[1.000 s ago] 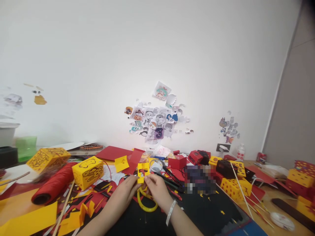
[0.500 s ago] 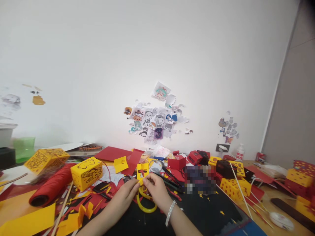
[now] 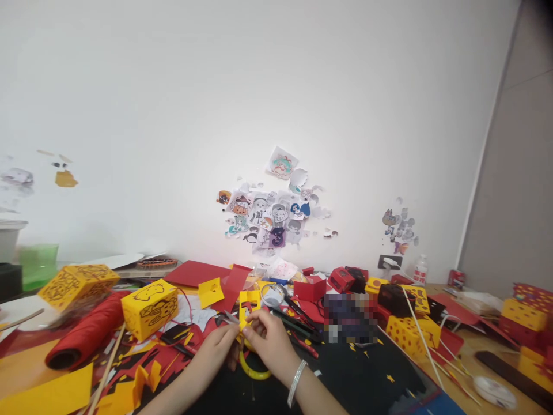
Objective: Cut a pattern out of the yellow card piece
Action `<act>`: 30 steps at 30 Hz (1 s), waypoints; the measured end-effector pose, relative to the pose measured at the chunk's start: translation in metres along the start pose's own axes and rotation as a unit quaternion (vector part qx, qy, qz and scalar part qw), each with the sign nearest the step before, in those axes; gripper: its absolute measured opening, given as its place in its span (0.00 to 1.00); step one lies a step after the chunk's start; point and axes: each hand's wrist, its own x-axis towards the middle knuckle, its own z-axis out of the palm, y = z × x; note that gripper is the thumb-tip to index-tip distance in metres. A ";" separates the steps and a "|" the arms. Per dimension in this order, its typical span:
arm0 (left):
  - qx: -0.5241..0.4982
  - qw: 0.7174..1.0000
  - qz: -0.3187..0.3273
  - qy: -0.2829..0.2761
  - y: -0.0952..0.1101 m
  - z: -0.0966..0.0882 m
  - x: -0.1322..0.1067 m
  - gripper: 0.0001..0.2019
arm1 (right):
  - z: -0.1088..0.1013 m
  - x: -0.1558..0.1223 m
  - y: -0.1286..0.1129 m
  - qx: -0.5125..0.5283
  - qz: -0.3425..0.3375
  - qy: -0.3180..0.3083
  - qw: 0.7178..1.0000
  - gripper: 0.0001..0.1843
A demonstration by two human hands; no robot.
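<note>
A small yellow paper piece with cut-out openings stands up between my two hands. My left hand is closed, its thumb and fingertips pressed against the lower left edge of the paper. On the other side my right hand, with a silvery bracelet at the wrist, pinches the same paper near its bottom. Scissors with yellow handles hang below the fingers, a handle loop showing under my right hand. Their grey blade points up and left past my left fingertips. Which fingers bear the scissors is hidden.
Patterned yellow paper boxes and a red thread spool are at left among paper scraps. A tape roll and pens lie beyond my hands. More boxes and thin sticks are at right, on and beside a black mat.
My left fingers have shifted lower around the paper's bottom edge and the scissors. The scissors' handles have turned, and more of the blade shows at left. The view has shifted slightly.
</note>
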 end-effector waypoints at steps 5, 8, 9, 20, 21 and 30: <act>-0.045 0.999 -0.017 -0.011 -0.006 0.001 0.004 0.18 | -0.001 0.002 0.001 0.100 0.028 -0.018 0.994 0.09; -0.073 0.997 -0.024 -0.022 -0.015 0.000 0.010 0.18 | -0.001 0.002 0.002 0.124 0.036 -0.024 0.991 0.11; -0.078 0.996 -0.027 -0.027 -0.017 -0.001 0.012 0.18 | -0.001 0.003 0.002 0.128 0.036 -0.027 0.991 0.12; -0.123 0.990 -0.051 -0.038 -0.025 -0.003 0.020 0.18 | -0.001 0.003 0.003 0.203 0.067 -0.073 0.974 0.25; -0.122 0.991 -0.051 -0.036 -0.026 -0.002 0.020 0.18 | -0.001 0.003 0.002 0.203 0.070 -0.069 0.974 0.26; -0.150 0.982 -0.105 -0.054 -0.027 0.001 0.022 0.24 | -0.002 0.003 0.005 0.190 0.065 -0.076 0.977 0.27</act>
